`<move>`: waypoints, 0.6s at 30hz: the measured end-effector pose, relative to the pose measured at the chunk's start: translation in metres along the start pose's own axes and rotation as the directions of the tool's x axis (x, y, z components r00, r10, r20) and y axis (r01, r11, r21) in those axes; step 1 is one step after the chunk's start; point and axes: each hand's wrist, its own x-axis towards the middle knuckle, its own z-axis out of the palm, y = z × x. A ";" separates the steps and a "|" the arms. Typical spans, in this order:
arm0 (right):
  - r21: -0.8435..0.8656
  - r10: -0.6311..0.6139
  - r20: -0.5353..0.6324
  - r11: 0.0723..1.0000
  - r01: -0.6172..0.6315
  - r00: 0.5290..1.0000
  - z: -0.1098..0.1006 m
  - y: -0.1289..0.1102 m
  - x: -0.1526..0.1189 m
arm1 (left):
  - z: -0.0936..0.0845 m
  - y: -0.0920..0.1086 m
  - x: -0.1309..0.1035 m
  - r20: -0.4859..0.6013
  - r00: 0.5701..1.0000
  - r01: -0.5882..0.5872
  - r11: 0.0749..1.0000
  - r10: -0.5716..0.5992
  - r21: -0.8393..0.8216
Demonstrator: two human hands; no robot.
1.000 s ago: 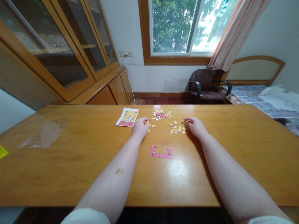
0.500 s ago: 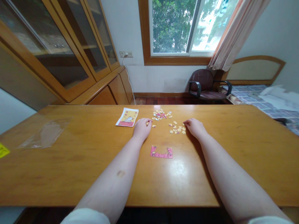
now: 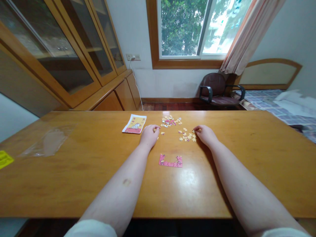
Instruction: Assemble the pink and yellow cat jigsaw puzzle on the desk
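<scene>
The left hand [image 3: 148, 135] and right hand [image 3: 205, 133] curl, fingertips nearly together, at yellow jigsaw pieces [image 3: 190, 135] on the wooden table [image 3: 74, 184]; I cannot tell whether either grips one. They look light, stiff, best pinched by opposite edges; the joined pink U-shaped section [image 3: 170, 164] probably separates if lifted

Smooth gloss is seen on the long yellow-brown wooden table [image 3: 197, 197] | creased shine is shown by the flat clear plastic bag [image 3: 50, 142] | card-like surface is shown by the pink U-shaped puzzle section [image 3: 170, 164]
</scene>
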 end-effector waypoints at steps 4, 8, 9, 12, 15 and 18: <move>0.053 0.022 -0.014 0.998 -0.022 1.000 0.001 -0.001 -0.001 | 0.000 -0.001 0.001 -0.008 1.000 0.010 1.000 -0.010 -0.020; 0.066 0.021 -0.017 0.998 -0.020 1.000 0.002 0.000 0.000 | 0.001 -0.001 0.001 -0.010 1.000 0.016 0.999 -0.017 -0.030; 0.070 0.022 -0.018 0.997 -0.021 1.000 0.002 0.000 0.000 | 0.001 -0.001 0.001 -0.009 1.000 0.017 0.999 -0.017 -0.031; 0.092 0.026 -0.026 0.995 -0.024 0.999 0.001 -0.001 0.000 | 0.001 -0.001 0.001 -0.004 1.000 0.014 0.999 -0.014 -0.033; 0.149 -0.058 -0.050 0.987 0.065 0.997 -0.002 -0.006 -0.003 | 0.001 0.000 0.001 0.002 1.000 0.017 1.000 -0.017 -0.026; 0.257 -0.183 0.010 0.951 0.174 0.983 -0.003 -0.017 -0.009 | 0.002 0.001 0.001 0.009 1.000 0.015 1.000 -0.015 -0.019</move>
